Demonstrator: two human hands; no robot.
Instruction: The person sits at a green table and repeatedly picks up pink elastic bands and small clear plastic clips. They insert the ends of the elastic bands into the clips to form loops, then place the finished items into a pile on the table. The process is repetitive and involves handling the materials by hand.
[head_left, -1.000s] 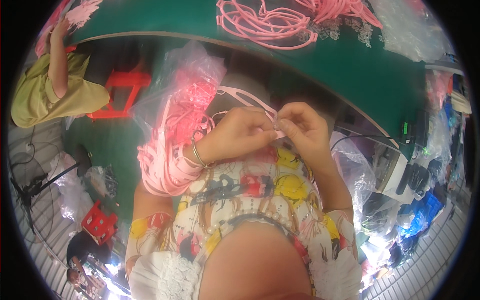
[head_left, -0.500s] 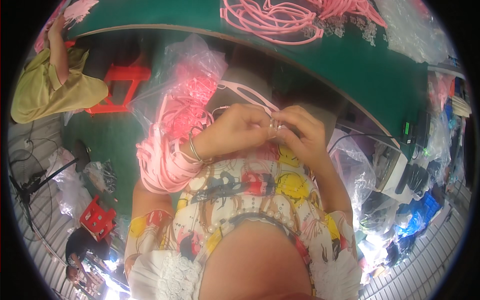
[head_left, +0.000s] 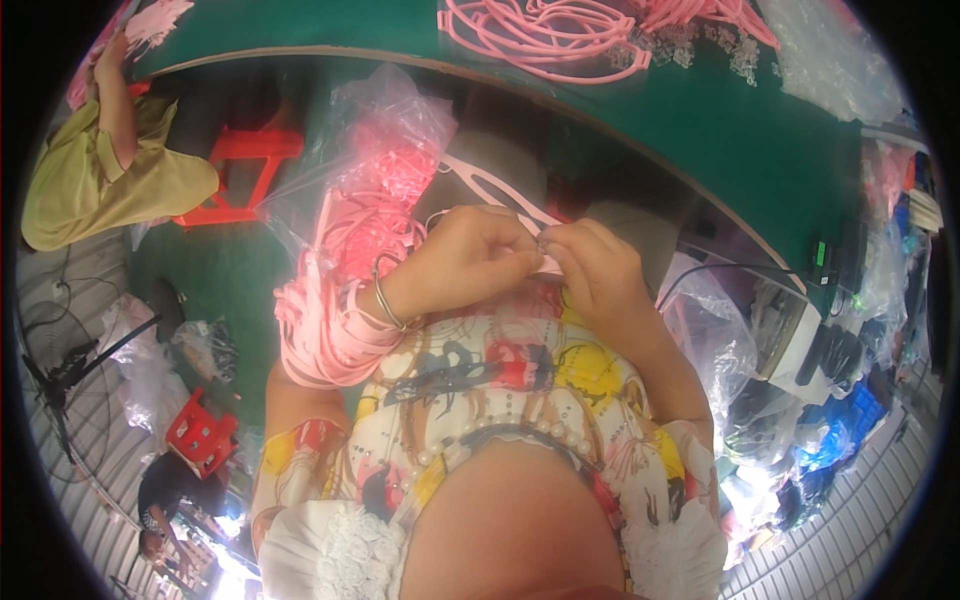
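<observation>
In front of my chest, my left hand (head_left: 465, 262) and my right hand (head_left: 597, 268) meet with fingertips pinched together. My left fingers close on a pink strap (head_left: 490, 185), a loop of which sticks out beyond the knuckles. A tiny clear clip (head_left: 543, 244) shows in part at my right fingertips; the fingers hide most of it. Around my left forearm hangs a thick bundle of pink straps (head_left: 325, 335), next to a metal bangle (head_left: 380, 290) at the wrist.
Beyond my hands curves a green table (head_left: 720, 150) bearing a heap of pink straps (head_left: 540, 40) and clear clips (head_left: 740, 55). A plastic bag of pink straps (head_left: 390, 160) lies before me at left. Red stools (head_left: 255, 145) and a co-worker's sleeve (head_left: 115, 130) are further left.
My fingertips have drawn closer over the clear clip, which showed more openly between them before. My right hand has tilted slightly downward; the bundle on my left forearm stays put.
</observation>
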